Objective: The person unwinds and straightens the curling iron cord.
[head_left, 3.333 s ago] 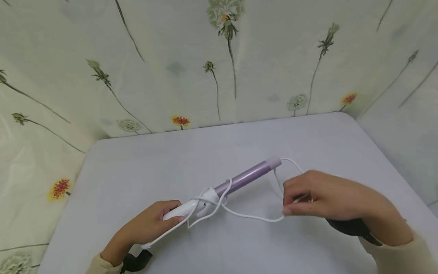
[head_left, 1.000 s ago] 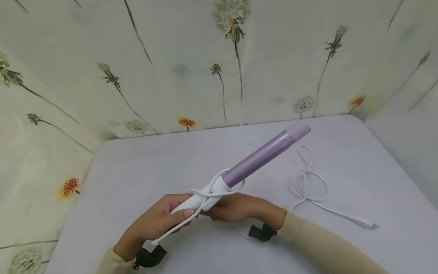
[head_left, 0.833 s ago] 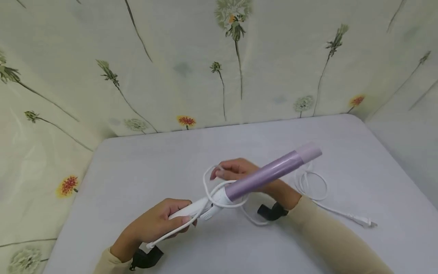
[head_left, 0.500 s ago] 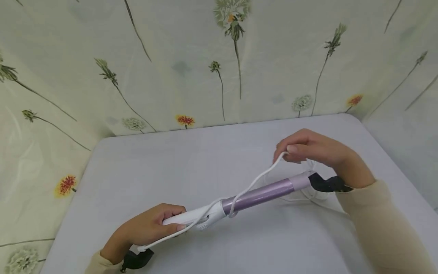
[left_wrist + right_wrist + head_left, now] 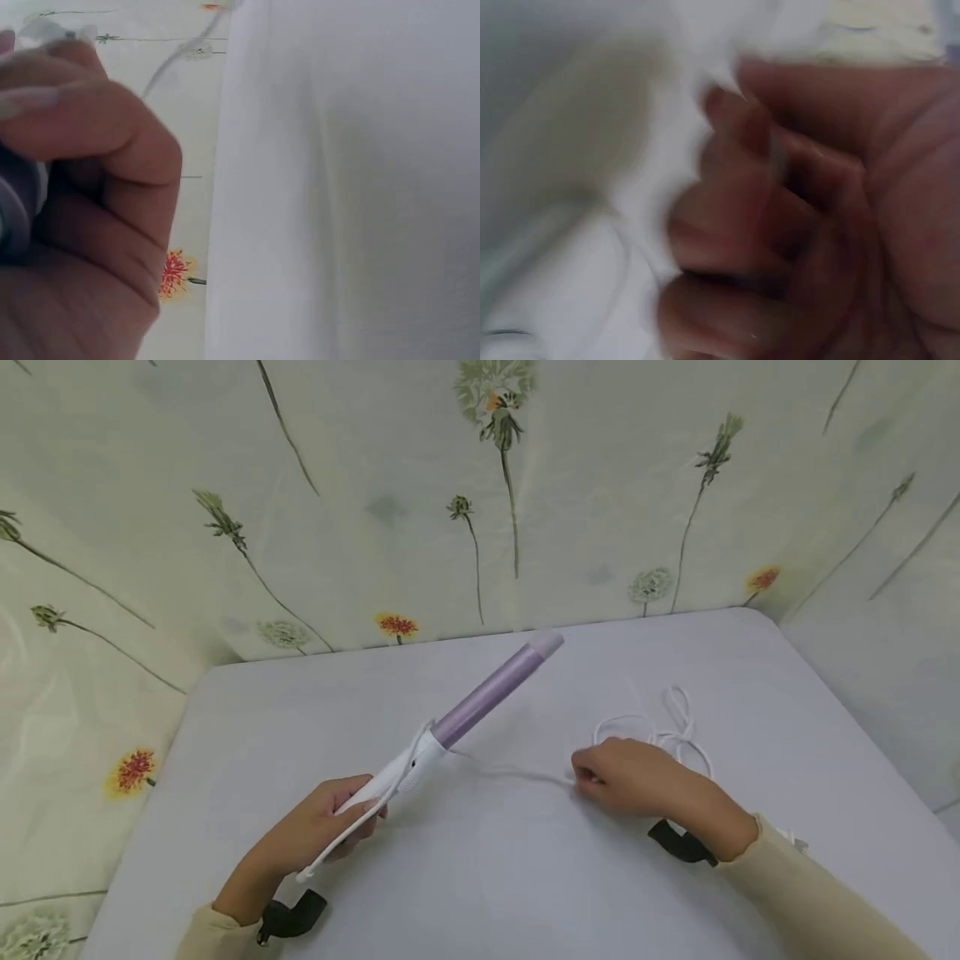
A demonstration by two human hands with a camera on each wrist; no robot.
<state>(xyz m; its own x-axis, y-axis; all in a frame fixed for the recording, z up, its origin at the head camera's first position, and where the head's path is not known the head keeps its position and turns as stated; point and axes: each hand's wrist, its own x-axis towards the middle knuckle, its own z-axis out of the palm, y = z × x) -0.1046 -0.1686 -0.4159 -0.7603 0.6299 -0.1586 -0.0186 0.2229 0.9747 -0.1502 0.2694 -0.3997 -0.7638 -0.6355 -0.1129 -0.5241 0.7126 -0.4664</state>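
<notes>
A curling iron [image 5: 487,695] with a lilac barrel and white handle points up and to the right in the head view. My left hand [image 5: 318,827] grips its handle, the thumb lying along the near side. From the handle's end the white cord [image 5: 405,772] runs up and crosses the iron where handle meets barrel. It then stretches, blurred, to my right hand [image 5: 637,777], which pinches it with curled fingers. In the left wrist view, my left hand's fingers [image 5: 112,150] curl round the handle. Motion blurs the right hand [image 5: 742,217] in the right wrist view.
Past the right hand, the rest of the cord lies in loose loops [image 5: 686,727] on the white table [image 5: 480,877]. The plug [image 5: 795,841] is partly hidden behind the right sleeve. A flower-patterned curtain [image 5: 337,527] hangs along the table's far edge.
Over these seconds, the cord's loops round the iron have come down to a single crossing. Since half a second ago, the right hand has moved down with the cord, and the barrel has tipped upward.
</notes>
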